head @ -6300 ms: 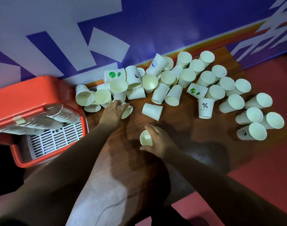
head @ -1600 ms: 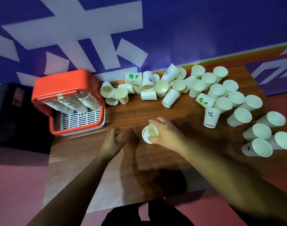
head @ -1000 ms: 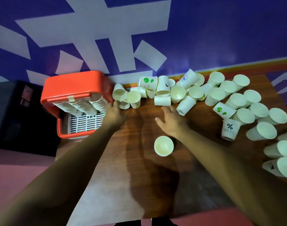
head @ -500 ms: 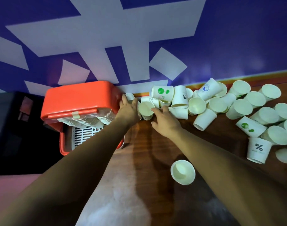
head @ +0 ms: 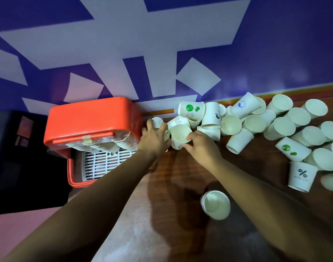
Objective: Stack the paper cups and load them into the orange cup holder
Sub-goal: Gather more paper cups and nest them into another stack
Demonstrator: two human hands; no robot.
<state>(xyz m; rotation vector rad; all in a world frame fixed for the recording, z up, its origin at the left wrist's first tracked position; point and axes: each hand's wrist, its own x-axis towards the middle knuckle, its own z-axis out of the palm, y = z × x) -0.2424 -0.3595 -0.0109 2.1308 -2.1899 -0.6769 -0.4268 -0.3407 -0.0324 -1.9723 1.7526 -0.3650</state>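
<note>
Several white paper cups [head: 254, 123] lie scattered along the far side of the wooden table [head: 180, 178]. The orange cup holder [head: 90, 120] stands at the left edge with stacked cups [head: 109, 144] inside it. My left hand [head: 153, 138] reaches beside the holder and its fingers curl round a small cup [head: 157, 121]. My right hand [head: 200, 146] grips an upright cup [head: 179, 135] at its rim and side. A short stack of cups [head: 215, 205] stands alone nearer to me.
A blue wall with white shapes [head: 162, 44] rises right behind the table. A dark box [head: 16, 157] sits left of the holder. A cup with a percent sign [head: 301, 175] stands at the right. The holder has a white grille [head: 105, 163] at its front.
Both hands have gone from the table's middle to the cups beside the holder. My right hand let go of the short stack and now grips another cup.
</note>
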